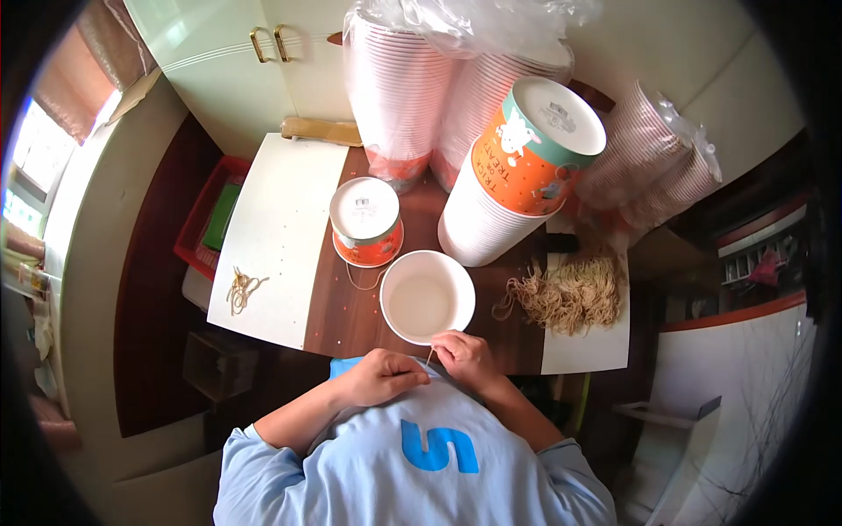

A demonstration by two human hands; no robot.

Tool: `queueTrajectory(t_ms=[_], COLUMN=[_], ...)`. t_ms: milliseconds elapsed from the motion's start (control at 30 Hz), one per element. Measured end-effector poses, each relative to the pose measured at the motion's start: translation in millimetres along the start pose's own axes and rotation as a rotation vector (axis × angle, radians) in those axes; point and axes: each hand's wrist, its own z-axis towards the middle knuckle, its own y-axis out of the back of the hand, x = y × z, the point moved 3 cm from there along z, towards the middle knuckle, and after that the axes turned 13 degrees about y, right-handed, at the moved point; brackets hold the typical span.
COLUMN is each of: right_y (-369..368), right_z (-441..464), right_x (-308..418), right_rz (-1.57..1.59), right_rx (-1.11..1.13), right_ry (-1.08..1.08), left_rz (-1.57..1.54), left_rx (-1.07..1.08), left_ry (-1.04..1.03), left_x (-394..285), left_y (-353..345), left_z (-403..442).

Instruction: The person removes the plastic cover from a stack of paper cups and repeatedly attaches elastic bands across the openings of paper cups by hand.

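- The thin cord [430,356] is between the two hands, close before the shirt. The right grip [465,354] pinches it between thumb and finger.
- The left grip [384,379] has its fingers folded and pressed together, just beside the cord; whether it also holds an end, I cannot tell.
- Just beyond the right grip stands the white bucket [427,298], its open side up. I see no cord fixed on its rim, so I judge that the pinched piece is not yet joined to it.
- Farther beyond the left grip, the upside-down bucket [367,223] stands with a cord loop [360,285] coming from under its rim. This one seems to me already finished with its cord.
- Beyond and to the right of the right grip rises the bucket stack [524,171], with no cord visible on it; it looks untouched.
- Well to the right of the right grip lies the cord pile [574,294], and well to the left of the left grip a few loose cords [245,290]. By this supply, much is left.
- Farthest beyond both grips, at the far side of the bench [338,320], are the wrapped stacks [399,96], apparently unopened.
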Motion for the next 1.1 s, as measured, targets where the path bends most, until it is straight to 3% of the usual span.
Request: queueTrajectory(t_ms=[167,267,333,367,500,600,700,800,933,1100], right_y=[30,46,58,64,87,72,25,5,27,45], right_z=[10,4,-1,-1,17,48,60,64,58,49], right_x=[-17,-32,-40,-42,-11,13,16,11,-1,-11], right_rz=[0.102,0.115,0.106,0.094,-0.193,0.021,0.728,1.087,0.680,0.585], right_rx=[0.110,0.183,0.235,0.378,0.615,0.302,0.004,0.148,0.056,-0.006], right_ry=[0.051,0.059,0.078,-0.002,-0.145,-0.078,-0.248,-0.565,-0.580,-0.496], left_rz=[-0.090,0.122,0.106,-0.010,0.002,-0.090,-0.204,-0.296,-0.555,-0.661], left_rx=[0.042,-0.017,-0.055,-0.075,-0.182,-0.191,-0.114,-0.049,-0.001,0.180], left_ry=[0.026,0.074,0.141,0.186,0.223,0.136,0.021,-0.025,0.146,0.334], left_x=[2,7,16,21,17,2,-17,-38,-16,21], left_y=[22,56,78,85,96,81,60,50,58,53], left_z=[2,-5,-10,-13,-15,0,26,39,48,49])
